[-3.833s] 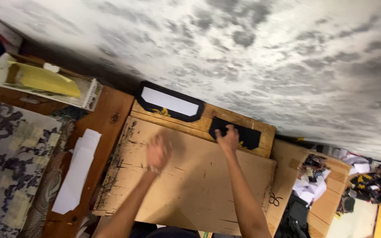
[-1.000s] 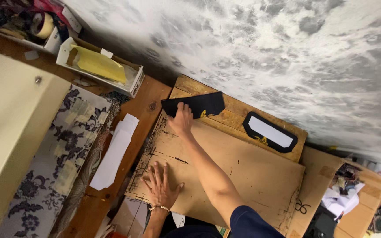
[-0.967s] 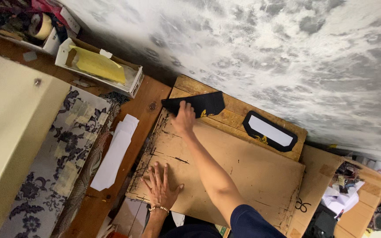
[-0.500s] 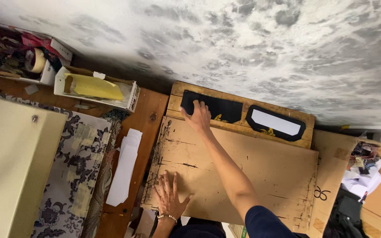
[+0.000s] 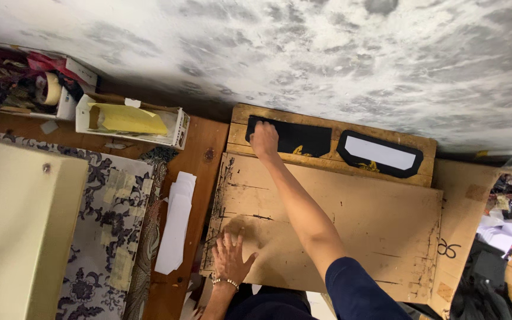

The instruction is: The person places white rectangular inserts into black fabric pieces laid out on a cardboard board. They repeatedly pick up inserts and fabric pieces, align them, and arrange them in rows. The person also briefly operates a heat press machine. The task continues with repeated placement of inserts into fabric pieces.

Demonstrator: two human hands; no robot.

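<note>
Since half a second ago, right hand [image 5: 264,138] has slid the black cut piece [image 5: 294,137] a little along the wooden board [image 5: 327,118]; left hand unchanged. Right arm stretched long across the cardboard sheet [image 5: 351,225], palm down, fingers pressed flat on the left end of the black piece, not curled around it. Left hand [image 5: 230,258] open, fingers spread, flat on the near left corner of the cardboard; bead bracelet on the wrist. Second black piece with a white centre [image 5: 380,154] lies just beside the first, to its right. Cardboard scarred with dark cuts. White paper strips [image 5: 176,222] on the brown table [image 5: 200,148], patterned cloth [image 5: 108,225] further left. Open box with yellow paper [image 5: 128,120] against the mottled grey wall [image 5: 327,53].
</note>
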